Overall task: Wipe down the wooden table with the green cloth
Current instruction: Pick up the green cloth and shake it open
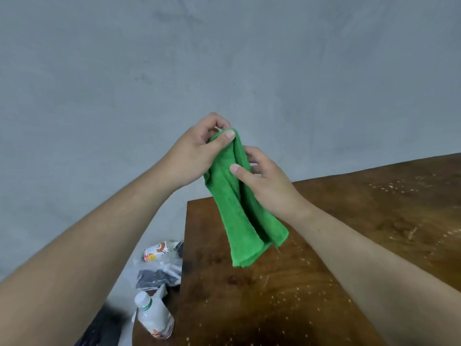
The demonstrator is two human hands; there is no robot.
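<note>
A green cloth (243, 216) hangs folded lengthwise in the air above the far left corner of the wooden table (374, 221). My left hand (199, 151) pinches the cloth's top end between thumb and fingers. My right hand (264, 181) grips the cloth a little lower, thumb across its front. The cloth's lower end dangles free above the tabletop, not touching it. Pale crumbs lie scattered over the dark brown wood.
On the floor left of the table lie a clear plastic bag with packets (159, 263) and an empty plastic bottle (154, 315). A dark object (104, 328) sits at the bottom left. A grey wall (224, 58) fills the background behind the table.
</note>
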